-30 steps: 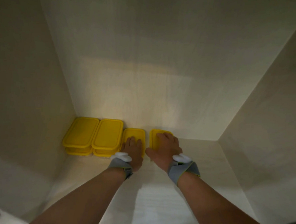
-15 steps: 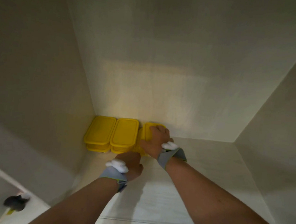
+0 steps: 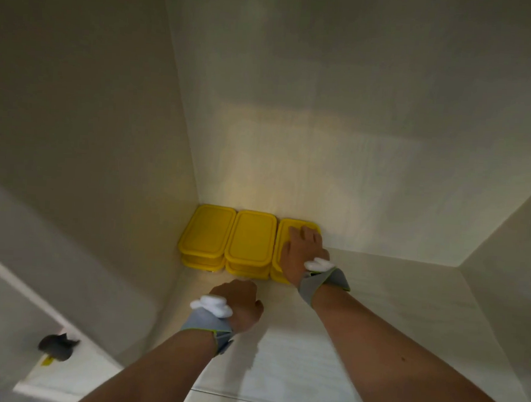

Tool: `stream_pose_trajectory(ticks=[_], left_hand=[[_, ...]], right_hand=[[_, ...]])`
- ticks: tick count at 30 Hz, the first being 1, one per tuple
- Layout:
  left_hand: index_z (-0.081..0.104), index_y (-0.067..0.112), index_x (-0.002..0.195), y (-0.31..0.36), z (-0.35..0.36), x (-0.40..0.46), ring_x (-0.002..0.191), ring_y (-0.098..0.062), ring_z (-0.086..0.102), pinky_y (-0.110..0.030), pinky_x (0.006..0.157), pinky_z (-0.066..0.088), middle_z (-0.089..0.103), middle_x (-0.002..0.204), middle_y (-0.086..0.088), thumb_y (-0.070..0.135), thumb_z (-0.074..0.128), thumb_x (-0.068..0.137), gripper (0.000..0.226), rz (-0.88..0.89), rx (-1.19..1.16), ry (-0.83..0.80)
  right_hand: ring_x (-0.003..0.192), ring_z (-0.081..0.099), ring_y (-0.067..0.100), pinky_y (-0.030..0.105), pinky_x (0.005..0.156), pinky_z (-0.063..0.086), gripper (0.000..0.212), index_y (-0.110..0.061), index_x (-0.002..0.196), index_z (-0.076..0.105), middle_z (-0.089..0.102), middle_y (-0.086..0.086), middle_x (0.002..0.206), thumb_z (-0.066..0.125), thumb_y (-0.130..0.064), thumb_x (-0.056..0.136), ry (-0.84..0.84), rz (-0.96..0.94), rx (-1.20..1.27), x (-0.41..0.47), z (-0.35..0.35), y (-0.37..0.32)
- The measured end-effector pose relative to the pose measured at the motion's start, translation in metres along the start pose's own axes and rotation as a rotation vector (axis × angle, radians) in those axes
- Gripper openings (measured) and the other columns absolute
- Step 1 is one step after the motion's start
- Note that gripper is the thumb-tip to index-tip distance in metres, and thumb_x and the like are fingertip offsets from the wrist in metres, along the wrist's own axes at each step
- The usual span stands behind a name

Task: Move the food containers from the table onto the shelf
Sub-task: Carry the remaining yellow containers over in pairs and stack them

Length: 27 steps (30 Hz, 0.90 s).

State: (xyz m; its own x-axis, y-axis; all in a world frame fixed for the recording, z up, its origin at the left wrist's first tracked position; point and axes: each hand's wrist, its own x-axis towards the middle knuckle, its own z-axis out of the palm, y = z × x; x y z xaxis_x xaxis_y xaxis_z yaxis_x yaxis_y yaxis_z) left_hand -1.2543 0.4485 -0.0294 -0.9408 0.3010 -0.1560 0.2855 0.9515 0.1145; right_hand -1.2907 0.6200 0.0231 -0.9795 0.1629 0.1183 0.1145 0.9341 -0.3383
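Hands first, from left to right: the left hand [image 3: 240,298] sits low on the shelf floor [image 3: 391,308], curled loosely with the knuckles up, holding nothing and touching no container, just short of the front edge of the yellow row. Ahead of it, tucked into the back left corner of the shelf, stand three stacks side by side: the left stack [image 3: 206,235] against the side wall [image 3: 91,128], the middle stack [image 3: 250,241] touching it, and the right stack [image 3: 287,233] just beside that. Each lid runs with its long axis from front to back, toward the rear wall [image 3: 355,128]. The right hand [image 3: 304,253] lies flat, palm down and fingers spread, on the lid of the right stack, pressing or steadying it, not gripping round it. That hand is plainly the nearer one to the containers, so any last nudge of this stack against the rear wall or against its neighbour would fall to it, while the left is free to draw back. How many containers the right stack holds is hard to say, as the hand and wrist band [image 3: 324,279] cover most of it; only its left and front edges show. The table is not clearly in view; a dark object [image 3: 56,346] at lower left is too blurred to name.
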Motion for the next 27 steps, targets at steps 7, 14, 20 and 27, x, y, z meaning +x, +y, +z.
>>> stream_pose_trajectory(ticks=[7, 14, 20, 27], left_hand=[[0.056, 0.025, 0.104, -0.009, 0.011, 0.003, 0.102, -0.027, 0.062, -0.031, 0.070, 0.035, 0.062, 0.114, -0.003, 0.059, 0.031, 0.081, 0.048, -0.033, -0.056, -0.071], [0.057, 0.028, 0.101, -0.015, 0.008, 0.009, 0.098, -0.026, 0.063, -0.033, 0.068, 0.038, 0.064, 0.112, -0.001, 0.064, 0.034, 0.076, 0.049, -0.120, -0.108, -0.141], [0.057, 0.029, 0.101, -0.016, -0.008, 0.012, 0.102, -0.027, 0.062, -0.034, 0.069, 0.038, 0.064, 0.114, 0.000, 0.063, 0.034, 0.076, 0.048, -0.065, -0.122, -0.043], [0.060, 0.018, 0.110, -0.002, -0.043, -0.006, 0.108, -0.030, 0.060, -0.034, 0.078, 0.042, 0.065, 0.118, -0.007, 0.049, 0.041, 0.090, 0.041, 0.087, -0.073, 0.211]], right_hand=[[0.145, 0.024, 0.030, 0.053, 0.111, 0.031, 0.048, -0.026, 0.143, 0.042, 0.035, 0.006, 0.154, 0.040, -0.041, 0.097, -0.039, 0.015, 0.015, 0.009, 0.010, 0.002], [0.147, 0.021, 0.027, 0.051, 0.118, 0.019, 0.050, -0.028, 0.148, 0.038, 0.032, 0.003, 0.158, 0.037, -0.041, 0.100, -0.048, -0.001, 0.033, 0.006, 0.002, 0.004], [0.148, 0.022, 0.028, 0.046, 0.118, 0.019, 0.057, -0.026, 0.152, 0.032, 0.030, 0.005, 0.159, 0.039, -0.044, 0.099, 0.004, 0.012, -0.008, -0.016, -0.019, 0.002], [0.124, 0.046, 0.033, 0.039, 0.097, 0.039, 0.054, -0.023, 0.143, 0.043, 0.047, 0.010, 0.141, 0.049, -0.039, 0.091, 0.043, 0.050, -0.071, -0.062, -0.054, -0.010]])
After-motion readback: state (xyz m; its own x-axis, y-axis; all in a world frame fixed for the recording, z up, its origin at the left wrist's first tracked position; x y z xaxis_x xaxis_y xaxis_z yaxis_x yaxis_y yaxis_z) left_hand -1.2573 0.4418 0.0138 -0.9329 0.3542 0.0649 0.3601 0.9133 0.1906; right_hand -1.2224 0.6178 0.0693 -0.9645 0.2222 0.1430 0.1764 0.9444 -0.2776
